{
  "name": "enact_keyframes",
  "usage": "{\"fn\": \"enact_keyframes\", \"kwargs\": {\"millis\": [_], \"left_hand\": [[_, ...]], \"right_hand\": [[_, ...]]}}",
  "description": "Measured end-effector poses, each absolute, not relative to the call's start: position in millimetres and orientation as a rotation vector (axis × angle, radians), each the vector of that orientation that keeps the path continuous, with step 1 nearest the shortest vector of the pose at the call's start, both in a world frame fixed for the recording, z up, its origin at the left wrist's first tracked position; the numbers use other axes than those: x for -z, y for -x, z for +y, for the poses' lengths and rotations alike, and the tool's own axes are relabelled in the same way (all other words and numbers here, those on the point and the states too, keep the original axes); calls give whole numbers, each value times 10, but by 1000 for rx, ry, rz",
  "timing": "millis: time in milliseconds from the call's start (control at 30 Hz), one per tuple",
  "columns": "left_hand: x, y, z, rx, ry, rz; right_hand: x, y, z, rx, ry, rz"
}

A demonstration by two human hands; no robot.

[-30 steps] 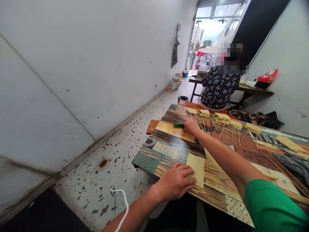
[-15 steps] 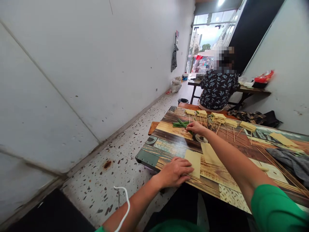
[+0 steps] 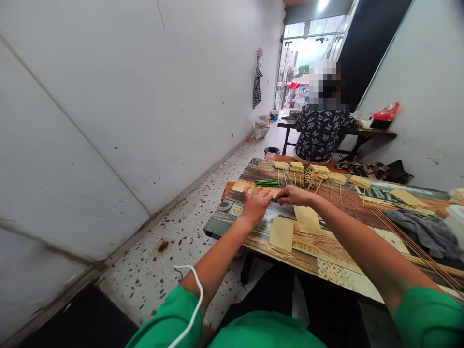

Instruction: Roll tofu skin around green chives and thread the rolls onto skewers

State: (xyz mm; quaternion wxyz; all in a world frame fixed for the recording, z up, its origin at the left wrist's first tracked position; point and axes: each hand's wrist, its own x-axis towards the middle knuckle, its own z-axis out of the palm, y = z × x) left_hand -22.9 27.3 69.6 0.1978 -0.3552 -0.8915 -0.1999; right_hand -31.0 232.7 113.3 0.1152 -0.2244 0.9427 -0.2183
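Gripping a short green stalk [image 3: 274,199] between them, the left hand [image 3: 255,203] and right hand [image 3: 295,195] meet above the patchwork wooden table [image 3: 326,249], each pinched shut on one end of it. At 12 o'clock of the hands lies a bunch of green stalks [image 3: 267,182]; at 6 o'clock, two pale sheets [image 3: 282,233] lie flat. The table's left edge gives onto open speckled floor [image 3: 170,256] — a clear strip up to the white wall [image 3: 119,106]. At 1 o'clock a row of skewered rolls [image 3: 319,170]; beyond, a seated person [image 3: 321,133].
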Motion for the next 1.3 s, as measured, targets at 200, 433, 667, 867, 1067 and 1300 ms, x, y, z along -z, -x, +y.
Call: {"fn": "enact_keyframes", "kwargs": {"millis": [200,433,667,867,1067,1300], "left_hand": [[-826,145,436,444,1159,-2545],[-984,117,560,363,1204,-2558],[-838,31,478,361,1310,-2529],[-701,-23,392,569,1300,-2420],[-527,-169,477,765,1267,-2356],[-438,-269,475,1236,1374,-2310]], "right_hand": [[-1263,-22,2293,459,609,2884],[-1309,-333,2021,-161,432,3171],[-1111,-566,1913,65,190,3176],[-894,-649,2012,1123,31,3015],[-686,-713,1947,2500,-259,2135],[-612,-885,1952,2742,-370,1748]]}}
